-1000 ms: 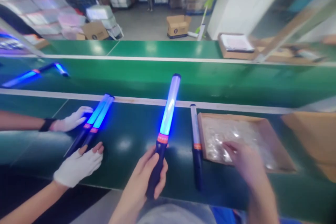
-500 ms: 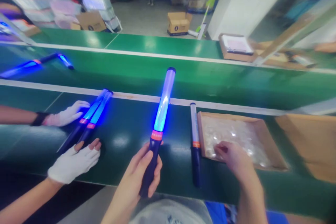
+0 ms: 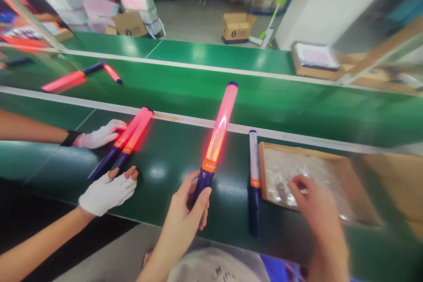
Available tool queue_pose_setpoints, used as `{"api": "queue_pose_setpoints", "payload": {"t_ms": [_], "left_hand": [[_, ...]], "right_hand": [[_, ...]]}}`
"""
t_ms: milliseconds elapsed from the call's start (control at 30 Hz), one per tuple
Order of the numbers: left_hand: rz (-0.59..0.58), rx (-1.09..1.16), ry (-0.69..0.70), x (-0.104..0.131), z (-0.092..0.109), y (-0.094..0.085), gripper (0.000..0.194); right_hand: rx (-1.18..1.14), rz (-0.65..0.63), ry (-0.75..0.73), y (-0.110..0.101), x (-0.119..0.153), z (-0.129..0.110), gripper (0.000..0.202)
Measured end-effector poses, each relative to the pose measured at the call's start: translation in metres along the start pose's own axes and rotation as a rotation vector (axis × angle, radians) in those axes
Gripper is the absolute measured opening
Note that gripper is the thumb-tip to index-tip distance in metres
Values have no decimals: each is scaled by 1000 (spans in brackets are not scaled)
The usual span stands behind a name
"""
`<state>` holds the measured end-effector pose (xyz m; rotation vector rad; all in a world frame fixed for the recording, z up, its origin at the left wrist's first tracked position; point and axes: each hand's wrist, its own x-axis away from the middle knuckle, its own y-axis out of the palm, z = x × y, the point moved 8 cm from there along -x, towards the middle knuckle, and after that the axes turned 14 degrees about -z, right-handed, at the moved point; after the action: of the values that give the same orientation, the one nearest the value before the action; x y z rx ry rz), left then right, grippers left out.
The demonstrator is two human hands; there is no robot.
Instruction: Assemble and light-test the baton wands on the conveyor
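My left hand (image 3: 191, 207) is wrapped round the dark handle of a light stick (image 3: 221, 128), which glows red and tilts up away from me. My right hand (image 3: 310, 198) is over a shallow cardboard box (image 3: 261, 169) of clear plastic packets (image 3: 280, 180). Its thumb and fingertips are pinched together at the packets; whatever is between them is hidden. Just left of the box an unlit light stick (image 3: 254, 180) lies on the green table, with a white tube, an orange band and a dark handle.
At left, a co-worker's white-gloved hands (image 3: 107, 194) are at two red-lit sticks (image 3: 137, 130). More lit sticks (image 3: 68, 83) lie on the green conveyor belt (image 3: 185, 81) beyond the pale rail. A cardboard flap (image 3: 396, 180) is at right. Another carton (image 3: 236, 28) stands on the floor behind.
The lit sticks have turned from blue to red. The view has shifted, so most things sit further right. My left hand keeps its hold, and my right hand stays at the packets.
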<state>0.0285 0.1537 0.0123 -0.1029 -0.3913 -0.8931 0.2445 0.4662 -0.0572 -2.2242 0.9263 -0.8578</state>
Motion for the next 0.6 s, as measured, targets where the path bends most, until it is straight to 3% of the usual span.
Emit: {"api": "queue_pose_setpoints", "payload": {"t_ms": [100, 200, 400, 600], "left_hand": [[-12, -2, 1, 1, 1, 1, 55], [2, -1, 5, 3, 6, 3, 52], [23, -38, -19, 4, 12, 2, 50], [19, -41, -22, 0, 12, 1, 53]], "right_hand": [[-279, -22, -86, 1, 12, -26, 39], [-625, -174, -180, 18, 29, -63, 39], [-900, -392, -277, 45, 55, -129, 32], [-1098, -497, -399, 52, 65, -149, 22]]}}
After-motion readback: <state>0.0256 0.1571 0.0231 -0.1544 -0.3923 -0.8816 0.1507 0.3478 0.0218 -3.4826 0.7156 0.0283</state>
